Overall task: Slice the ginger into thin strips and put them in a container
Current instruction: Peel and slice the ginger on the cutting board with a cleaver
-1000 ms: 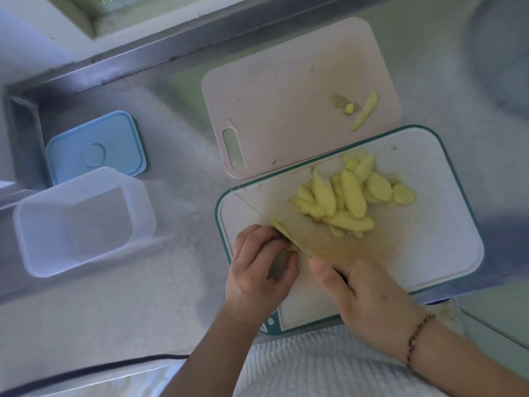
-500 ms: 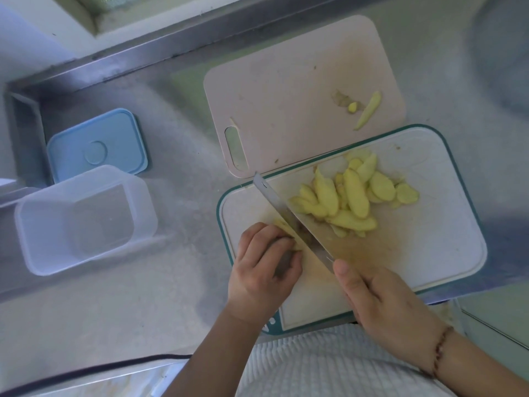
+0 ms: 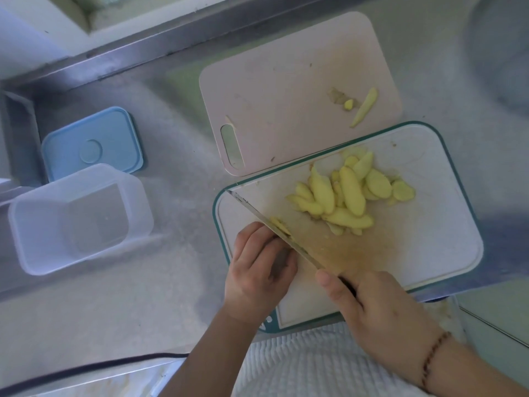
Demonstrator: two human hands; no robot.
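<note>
Ginger piece (image 3: 280, 224): we pin it under left hand (image 3: 257, 270) fingertips, touching the blade.
Cleaver (image 3: 286, 233): right hand (image 3: 380, 313) grips it.

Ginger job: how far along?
Done: a pile of ginger slices lies on the white cutting board. In hand: right hand holds the knife, cutting a ginger piece the left hand pins. Left: thin strips; the clear container holds none, blue lid off.
</note>
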